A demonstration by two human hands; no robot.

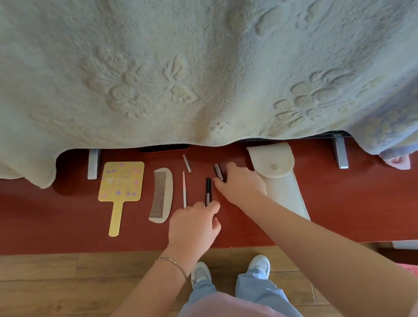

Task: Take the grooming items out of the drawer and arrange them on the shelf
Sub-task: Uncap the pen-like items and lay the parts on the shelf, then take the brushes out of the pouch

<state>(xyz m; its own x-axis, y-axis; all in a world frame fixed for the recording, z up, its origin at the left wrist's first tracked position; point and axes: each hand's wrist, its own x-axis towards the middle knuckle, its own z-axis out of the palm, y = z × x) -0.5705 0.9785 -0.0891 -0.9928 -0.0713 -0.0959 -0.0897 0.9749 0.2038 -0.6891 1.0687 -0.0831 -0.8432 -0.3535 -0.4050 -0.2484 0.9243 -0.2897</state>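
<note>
I take the cream plastic comb (161,195) on the dark red wooden shelf (343,192) as my landmark. Just left of it lies the yellow paddle-shaped hand mirror (121,187); just right of it a thin pink stick (184,189), and beyond that a small silver cap (187,163). Further right, my left hand (195,227) curls its fingers round the lower end of a black tube (208,191). My right hand (241,184) pinches a small dark purple case (219,172) at its fingertips, close beside the white snap-flap pouch (276,172). I see no drawer.

My hands sit near each other, so I judge a careless nudge could roll the tube into the pink stick, or my right wrist could shove the pouch askew.
</note>
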